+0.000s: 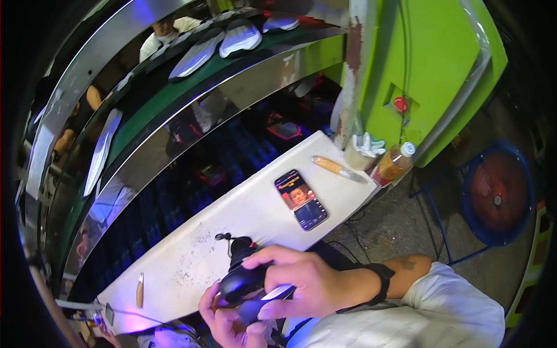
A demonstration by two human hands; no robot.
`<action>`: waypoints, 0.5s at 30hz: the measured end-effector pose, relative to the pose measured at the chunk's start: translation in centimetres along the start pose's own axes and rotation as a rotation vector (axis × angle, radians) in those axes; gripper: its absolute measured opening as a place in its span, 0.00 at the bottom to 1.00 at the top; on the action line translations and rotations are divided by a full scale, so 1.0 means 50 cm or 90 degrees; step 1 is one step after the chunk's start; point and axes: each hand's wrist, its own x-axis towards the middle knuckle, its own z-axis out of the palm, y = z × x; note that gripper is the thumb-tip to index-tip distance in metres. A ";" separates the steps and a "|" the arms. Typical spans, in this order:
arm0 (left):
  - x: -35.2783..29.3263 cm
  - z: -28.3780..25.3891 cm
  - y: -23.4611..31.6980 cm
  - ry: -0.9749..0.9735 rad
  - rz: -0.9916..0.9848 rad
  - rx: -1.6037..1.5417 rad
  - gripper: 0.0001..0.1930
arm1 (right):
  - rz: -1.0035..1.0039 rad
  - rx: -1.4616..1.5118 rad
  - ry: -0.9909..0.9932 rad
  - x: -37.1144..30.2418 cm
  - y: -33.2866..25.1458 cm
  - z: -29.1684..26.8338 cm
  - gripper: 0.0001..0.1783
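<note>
Both my hands hold a black shoe (235, 284) above the near edge of a narrow white bench. Its laces, with a dark toggle, stick out toward the bench, and a strip of white shows along its lower side. My right hand (301, 278) grips it from the right, fingers curled over the top and thumb low against a dark rounded part. Below and to the left, my left hand (223, 319) wraps its fingers around the shoe's underside and end. The hands cover much of the shoe.
On the bench (191, 255) lie a lit phone (300, 199), a wooden-handled tool (336, 168) and a small wooden-handled knife (140, 290). A bottle (394, 165) and a cup (362, 153) stand at its right end. Beyond, a conveyor (151, 104) carries shoe soles (241, 39). A fan (498, 194) stands right.
</note>
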 end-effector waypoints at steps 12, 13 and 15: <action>-0.043 -0.020 -0.001 -0.075 0.045 0.033 0.30 | -0.026 -0.108 -0.014 -0.047 -0.029 -0.009 0.21; -0.044 -0.024 0.000 -0.091 0.056 0.044 0.30 | -0.038 -0.105 -0.018 -0.052 -0.026 -0.007 0.21; -0.033 -0.029 0.017 -0.108 0.076 0.055 0.27 | -0.052 -0.107 -0.020 -0.059 -0.025 -0.004 0.20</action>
